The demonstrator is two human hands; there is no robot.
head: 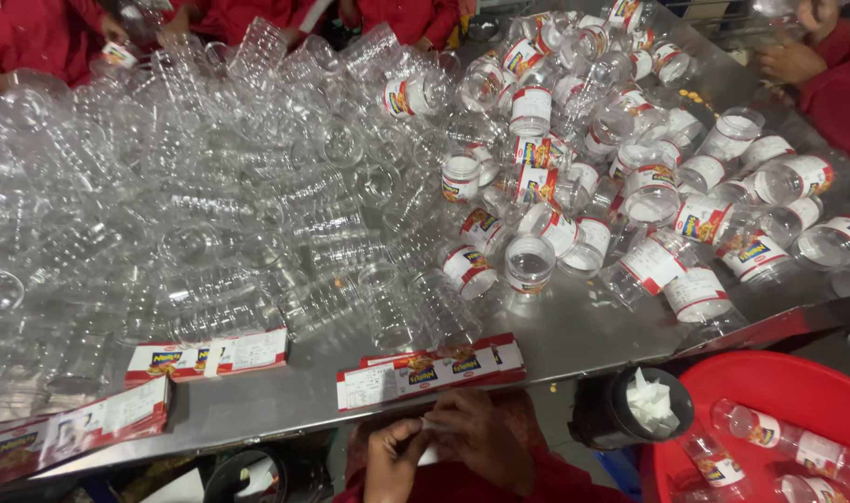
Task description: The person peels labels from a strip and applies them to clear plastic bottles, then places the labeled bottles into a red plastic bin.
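My left hand [392,459] and my right hand [485,438] meet at the bottom centre, below the table edge, pinching a small white label strip [434,426] between them. Just above them a stack of red-and-white labels [429,371] lies on the steel table [574,331]. Two more label stacks lie to the left, one [206,357] near the middle and one [71,424] at the front left corner. A large heap of clear unlabelled plastic jars [210,205] covers the left of the table. Labelled jars [648,186] lie piled on the right.
A red tub [779,382] at the bottom right holds labelled jars. Beside it stands a black cup [630,410] with white paper scraps. Other people in red sleeves work at the far edge [34,37] and the right edge [821,74].
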